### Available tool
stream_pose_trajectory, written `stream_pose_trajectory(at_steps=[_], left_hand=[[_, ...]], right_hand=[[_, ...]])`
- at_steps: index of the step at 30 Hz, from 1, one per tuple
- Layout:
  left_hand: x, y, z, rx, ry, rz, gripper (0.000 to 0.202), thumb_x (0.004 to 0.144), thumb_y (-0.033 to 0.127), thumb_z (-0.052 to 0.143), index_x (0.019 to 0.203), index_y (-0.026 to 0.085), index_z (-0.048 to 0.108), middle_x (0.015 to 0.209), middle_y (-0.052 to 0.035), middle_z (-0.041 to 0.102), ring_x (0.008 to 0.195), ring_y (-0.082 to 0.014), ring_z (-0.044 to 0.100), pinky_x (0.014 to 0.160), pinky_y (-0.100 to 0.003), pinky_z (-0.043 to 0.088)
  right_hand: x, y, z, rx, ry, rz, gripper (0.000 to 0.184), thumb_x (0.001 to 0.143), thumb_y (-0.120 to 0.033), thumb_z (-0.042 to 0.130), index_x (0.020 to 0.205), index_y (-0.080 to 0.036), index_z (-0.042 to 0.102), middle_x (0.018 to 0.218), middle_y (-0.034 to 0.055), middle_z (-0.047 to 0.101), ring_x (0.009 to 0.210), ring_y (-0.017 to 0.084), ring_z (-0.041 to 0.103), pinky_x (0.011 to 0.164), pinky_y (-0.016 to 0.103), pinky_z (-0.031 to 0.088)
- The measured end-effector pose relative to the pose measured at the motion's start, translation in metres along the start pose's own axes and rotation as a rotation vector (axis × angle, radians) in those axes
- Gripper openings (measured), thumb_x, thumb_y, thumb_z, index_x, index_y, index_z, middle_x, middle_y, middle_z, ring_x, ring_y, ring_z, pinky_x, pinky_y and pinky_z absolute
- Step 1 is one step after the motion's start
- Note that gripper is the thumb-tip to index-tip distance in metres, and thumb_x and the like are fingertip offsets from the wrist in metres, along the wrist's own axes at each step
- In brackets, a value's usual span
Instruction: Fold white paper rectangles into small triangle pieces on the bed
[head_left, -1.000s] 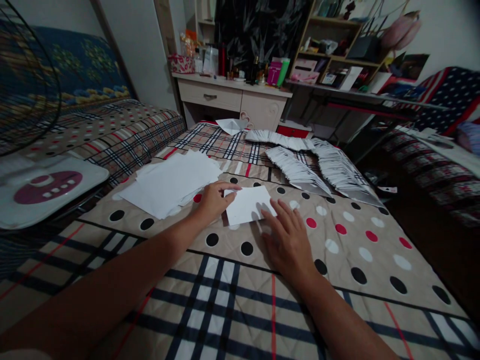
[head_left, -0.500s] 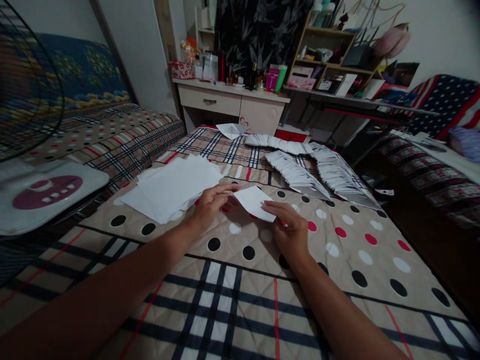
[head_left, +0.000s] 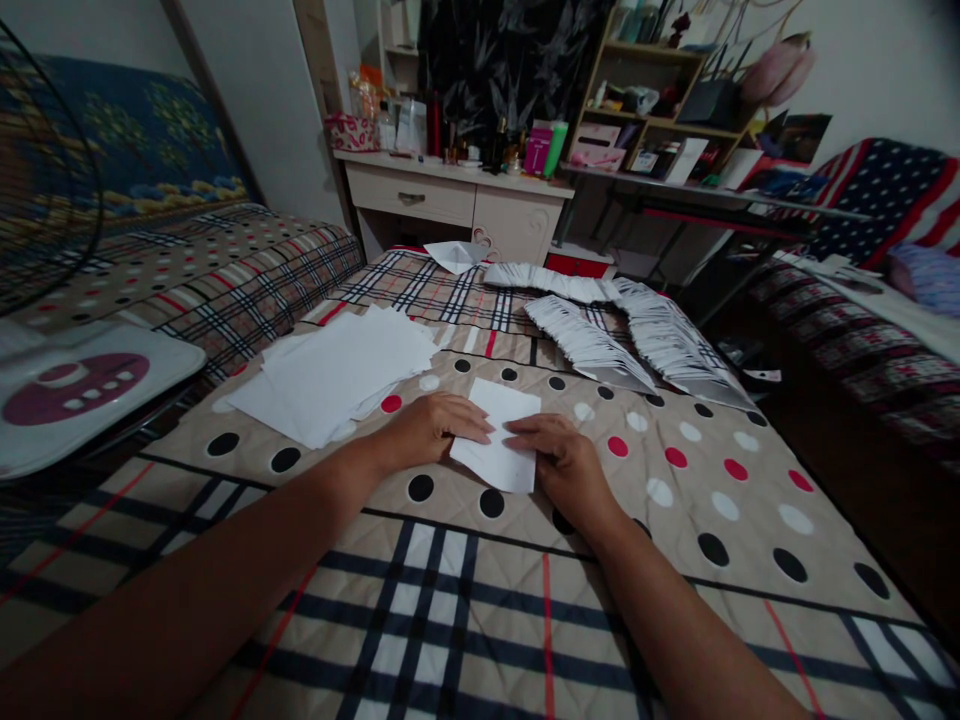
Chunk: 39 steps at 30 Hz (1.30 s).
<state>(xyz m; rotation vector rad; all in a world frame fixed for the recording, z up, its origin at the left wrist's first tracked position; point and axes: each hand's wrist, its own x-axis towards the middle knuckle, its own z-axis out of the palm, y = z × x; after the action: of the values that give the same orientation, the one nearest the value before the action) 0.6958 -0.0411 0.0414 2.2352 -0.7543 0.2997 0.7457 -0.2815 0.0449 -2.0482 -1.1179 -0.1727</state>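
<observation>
No lettering I can read from here. White paper (head_left: 495, 468) under my fingers (head_left: 469, 415): no legible writing. Purple box (head_left: 538, 150) and green tube (head_left: 555, 152) on the dresser (head_left: 411, 192): print too small. Maroon oval panel (head_left: 75, 386), left: pale button shapes, markings unreadable to me.

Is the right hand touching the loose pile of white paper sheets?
No, the right hand touches a small white paper piece, apart from that pile.
</observation>
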Motion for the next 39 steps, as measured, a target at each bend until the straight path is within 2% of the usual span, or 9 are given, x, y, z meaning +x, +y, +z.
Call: stream_pose_trajectory(at_steps=[6, 10, 12, 15, 18, 22, 28, 34, 39], left_hand=[[-0.001, 0.000, -0.002, 0.048, -0.022, 0.036, 0.029, 0.085, 0.013, 0.059, 0.102, 0.031, 0.075, 0.107, -0.0032, 0.075, 0.107, -0.0210, 0.066, 0.095, -0.043, 0.049], [-0.002, -0.001, 0.000, 0.007, 0.010, -0.031, 0.024, 0.083, 0.016, 0.063, 0.100, 0.028, 0.076, 0.101, -0.0052, 0.076, 0.099, -0.0201, 0.067, 0.088, -0.038, 0.051], [-0.001, 0.000, 0.002, -0.021, 0.061, -0.142, 0.017, 0.082, 0.022, 0.066, 0.094, 0.025, 0.077, 0.094, -0.0056, 0.076, 0.090, -0.0188, 0.067, 0.082, -0.034, 0.052], [0.005, 0.003, 0.005, -0.048, 0.163, -0.415, 0.015, 0.079, 0.032, 0.068, 0.084, 0.021, 0.077, 0.078, -0.0031, 0.073, 0.072, -0.0160, 0.064, 0.068, -0.028, 0.049], [0.014, 0.006, 0.009, -0.057, 0.249, -0.603, 0.019, 0.077, 0.035, 0.069, 0.082, 0.018, 0.075, 0.069, -0.0005, 0.069, 0.061, -0.0138, 0.058, 0.057, -0.025, 0.041], [0.023, 0.008, 0.014, 0.105, 0.310, -0.610, 0.023, 0.078, 0.039, 0.068, 0.075, 0.016, 0.071, 0.062, 0.0010, 0.062, 0.056, -0.0119, 0.050, 0.053, -0.024, 0.031], [0.027, 0.012, 0.015, 0.358, 0.292, -0.574, 0.028, 0.081, 0.041, 0.066, 0.066, 0.018, 0.063, 0.063, 0.0004, 0.058, 0.058, -0.0138, 0.050, 0.056, -0.027, 0.029], [0.030, 0.006, 0.012, 0.408, 0.261, -0.560, 0.021, 0.075, 0.040, 0.074, 0.080, 0.020, 0.070, 0.105, -0.0060, 0.062, 0.092, -0.0223, 0.059, 0.072, -0.031, 0.042], [0.034, 0.001, 0.008, 0.369, 0.186, -0.642, 0.023, 0.070, 0.042, 0.076, 0.079, 0.022, 0.071, 0.090, -0.0039, 0.066, 0.081, -0.0201, 0.060, 0.065, -0.029, 0.039]], right_hand=[[-0.005, 0.001, -0.008, -0.031, -0.125, -0.009, 0.053, 0.073, 0.001, 0.045, 0.107, -0.028, 0.074, 0.117, 0.0012, 0.070, 0.111, 0.020, 0.061, 0.094, 0.041, 0.052], [-0.006, -0.002, -0.012, 0.047, -0.126, 0.055, 0.030, 0.086, -0.014, 0.052, 0.103, -0.025, 0.074, 0.114, 0.0036, 0.071, 0.107, 0.020, 0.063, 0.093, 0.038, 0.051], [-0.005, -0.004, -0.012, 0.049, -0.085, 0.139, 0.023, 0.092, -0.027, 0.051, 0.090, -0.021, 0.074, 0.095, 0.0053, 0.073, 0.092, 0.021, 0.065, 0.082, 0.034, 0.052], [-0.001, -0.006, -0.008, -0.020, 0.008, 0.256, 0.036, 0.094, -0.037, 0.048, 0.068, -0.019, 0.065, 0.067, 0.0027, 0.063, 0.069, 0.019, 0.060, 0.064, 0.030, 0.047], [0.005, -0.006, -0.003, -0.096, 0.106, 0.304, 0.032, 0.092, -0.035, 0.051, 0.067, -0.019, 0.064, 0.080, 0.0038, 0.066, 0.074, 0.018, 0.061, 0.065, 0.029, 0.045], [0.013, -0.004, 0.000, -0.195, 0.204, 0.375, 0.025, 0.086, -0.033, 0.058, 0.067, -0.019, 0.068, 0.107, 0.0062, 0.066, 0.082, 0.019, 0.064, 0.065, 0.030, 0.045], [0.020, 0.000, 0.004, -0.291, 0.220, 0.454, 0.023, 0.081, -0.033, 0.062, 0.063, -0.019, 0.066, 0.107, 0.0062, 0.066, 0.079, 0.019, 0.064, 0.059, 0.030, 0.042], [0.021, -0.006, 0.008, -0.410, 0.171, 0.484, 0.019, 0.082, -0.029, 0.063, 0.065, -0.020, 0.062, 0.109, 0.0049, 0.066, 0.078, 0.019, 0.063, 0.056, 0.030, 0.038], [0.020, -0.006, 0.010, -0.395, 0.179, 0.510, 0.019, 0.082, -0.030, 0.063, 0.066, -0.020, 0.061, 0.111, 0.0042, 0.067, 0.080, 0.019, 0.063, 0.058, 0.030, 0.037]])
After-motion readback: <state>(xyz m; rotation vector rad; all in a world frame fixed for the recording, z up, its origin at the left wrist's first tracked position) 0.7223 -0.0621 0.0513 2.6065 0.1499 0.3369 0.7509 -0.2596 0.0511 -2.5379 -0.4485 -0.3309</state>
